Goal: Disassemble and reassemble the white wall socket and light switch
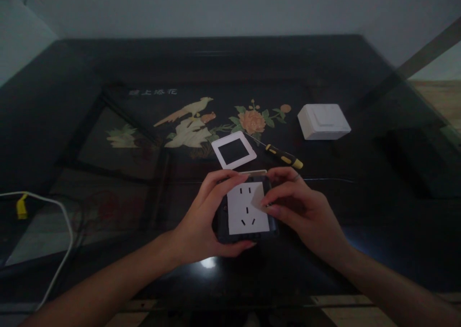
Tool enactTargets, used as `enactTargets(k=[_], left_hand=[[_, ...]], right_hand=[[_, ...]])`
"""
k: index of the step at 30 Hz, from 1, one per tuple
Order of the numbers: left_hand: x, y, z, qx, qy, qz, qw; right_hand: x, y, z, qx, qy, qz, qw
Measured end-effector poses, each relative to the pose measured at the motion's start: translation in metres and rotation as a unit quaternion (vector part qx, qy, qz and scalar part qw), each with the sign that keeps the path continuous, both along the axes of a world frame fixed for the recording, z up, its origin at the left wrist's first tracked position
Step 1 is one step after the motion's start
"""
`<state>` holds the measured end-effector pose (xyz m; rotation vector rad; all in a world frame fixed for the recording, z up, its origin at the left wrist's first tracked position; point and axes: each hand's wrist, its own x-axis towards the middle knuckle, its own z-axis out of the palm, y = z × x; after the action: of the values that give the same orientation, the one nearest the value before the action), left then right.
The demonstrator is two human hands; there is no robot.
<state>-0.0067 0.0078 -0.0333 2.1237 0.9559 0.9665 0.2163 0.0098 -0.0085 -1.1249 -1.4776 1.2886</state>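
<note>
A wall socket [248, 216] with a white face and a dark frame is between my two hands, its slots facing up. My left hand [207, 216] grips it, fingers along the top edge and thumb along the bottom. At the right side of the socket, my right hand [302, 204] pinches a small dark piece that looks like a screw [268, 204]; the fingertips partly hide it. Behind the socket a white square cover frame [220, 149] lies on the table, close to a screwdriver [284, 156] with a black and yellow handle. A pale edge shows behind the socket's top.
A white switch box [324, 121] stands at the right on the glossy dark table [360, 163]. A white cable [66, 221] with a yellow tag [21, 208] runs along the left. Bird and flower inlay [194, 108] decorates the tabletop.
</note>
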Motion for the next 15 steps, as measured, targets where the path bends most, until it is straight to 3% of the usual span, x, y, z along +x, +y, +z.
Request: enactTargets(k=[5,12,15], left_hand=[[0.003,-0.001,-0.002,-0.015,-0.004,-0.011,1.000],[0.001,0.000,0.006,-0.024,-0.034,-0.079,0.996],[0.000,-0.001,0.012,-0.048,-0.049,-0.128,0.989]], right_hand=[[0.004,0.001,0.001,0.036,0.024,-0.029,0.999],[0.010,0.014,0.003,-0.068,0.072,-0.069,0.993],[0.012,0.016,0.006,-0.154,0.089,-0.041,0.983]])
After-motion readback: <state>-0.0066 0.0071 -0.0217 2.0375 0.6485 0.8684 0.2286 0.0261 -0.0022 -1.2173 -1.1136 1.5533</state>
